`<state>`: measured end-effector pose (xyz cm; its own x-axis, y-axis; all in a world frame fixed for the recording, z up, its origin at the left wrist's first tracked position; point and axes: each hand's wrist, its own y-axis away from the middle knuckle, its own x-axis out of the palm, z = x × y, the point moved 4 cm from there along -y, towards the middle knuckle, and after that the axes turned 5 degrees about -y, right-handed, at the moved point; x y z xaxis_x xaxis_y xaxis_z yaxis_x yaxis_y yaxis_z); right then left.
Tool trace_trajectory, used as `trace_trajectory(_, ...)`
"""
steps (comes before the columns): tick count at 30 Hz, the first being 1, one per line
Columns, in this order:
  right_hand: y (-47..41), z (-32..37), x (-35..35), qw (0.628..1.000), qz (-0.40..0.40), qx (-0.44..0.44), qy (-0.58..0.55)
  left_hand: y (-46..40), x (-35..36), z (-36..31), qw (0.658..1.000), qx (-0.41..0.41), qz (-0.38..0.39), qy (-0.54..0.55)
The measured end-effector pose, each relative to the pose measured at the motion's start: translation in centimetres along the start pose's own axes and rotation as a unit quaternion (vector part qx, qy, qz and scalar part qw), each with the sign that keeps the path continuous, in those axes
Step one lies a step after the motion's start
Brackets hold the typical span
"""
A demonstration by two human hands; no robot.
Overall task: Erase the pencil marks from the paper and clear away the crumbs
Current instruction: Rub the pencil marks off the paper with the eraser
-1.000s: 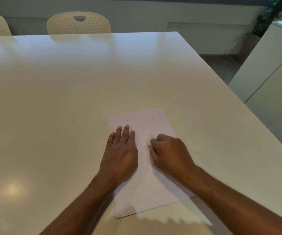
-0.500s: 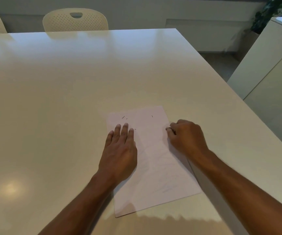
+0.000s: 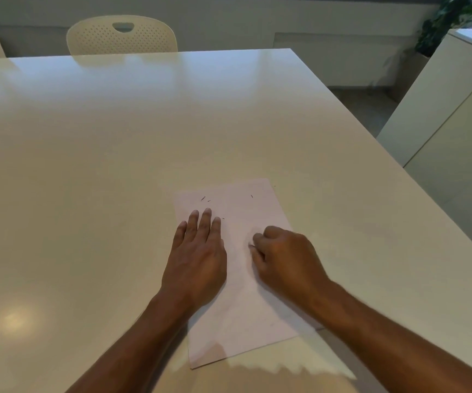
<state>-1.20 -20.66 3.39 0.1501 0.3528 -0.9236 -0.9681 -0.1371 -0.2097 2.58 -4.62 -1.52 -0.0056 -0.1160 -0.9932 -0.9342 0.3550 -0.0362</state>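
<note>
A person's left hand lies flat on a sheet of paper on a pale table, while the right hand, fingers curled, presses on the sheet. Dark crumbs dot its far end; chairs stand beyond.

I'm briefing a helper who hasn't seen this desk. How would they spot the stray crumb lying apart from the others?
Start at the big white table and find the pale sheet of paper under both hands. Near its far right corner lies a lone dark crumb; the other crumbs cluster far left, beyond the left hand.
</note>
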Motion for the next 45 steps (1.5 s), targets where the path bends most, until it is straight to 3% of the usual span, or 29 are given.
trace_trajectory(5, -2.5, -5.9, -1.5, 0.990, -0.079, 0.105, 0.048, 0.1, 0.1, 0.0, 1.000, 0.001, 0.004, -0.008)
trace_trajectory(10, 0.3, -0.3, -0.1, 1.000, 0.007, 0.005, -0.001, -0.1, 0.1, 0.1, 1.000, 0.003, -0.004, -0.002)
trace_trajectory(14, -2.2, -5.8, -1.5, 0.990, -0.087, 0.102, 0.046, 0.1, 0.2, 0.2, 1.000, 0.004, -0.007, -0.005)
trace_trajectory(19, 0.2, -1.2, -0.2, 0.999, -0.022, 0.026, 0.008, 0.0, 0.1, 0.1, 1.000, 0.001, -0.010, -0.003)
trace_trajectory(24, -2.1, -6.0, -1.5, 0.989, -0.086, 0.110, 0.045, 0.1, 0.2, 0.1, 1.000, 0.003, -0.012, -0.004)
trace_trajectory(29, 0.5, -0.4, -0.1, 1.000, -0.003, 0.006, -0.016, -0.1, 0.3, 0.1, 1.000, 0.005, -0.014, -0.007)
trace_trajectory(33, -1.9, -5.8, -1.3, 0.990, -0.083, 0.106, 0.036, 0.0, 0.4, 0.2, 1.000, 0.006, -0.010, -0.010)
trace_trajectory(39, 0.9, -0.6, 0.0, 1.000, 0.000, 0.019, -0.018, -0.1, 0.5, 0.3, 1.000, 0.003, -0.020, -0.016)
trace_trajectory(43, -1.6, -6.0, -1.5, 0.990, -0.083, 0.104, 0.033, 0.0, 0.7, 0.3, 1.000, 0.005, -0.019, -0.016)
trace_trajectory(45, -1.3, -5.2, -1.5, 0.991, -0.083, 0.100, 0.035, 0.0, 0.6, 0.3, 1.000, 0.005, -0.022, -0.017)
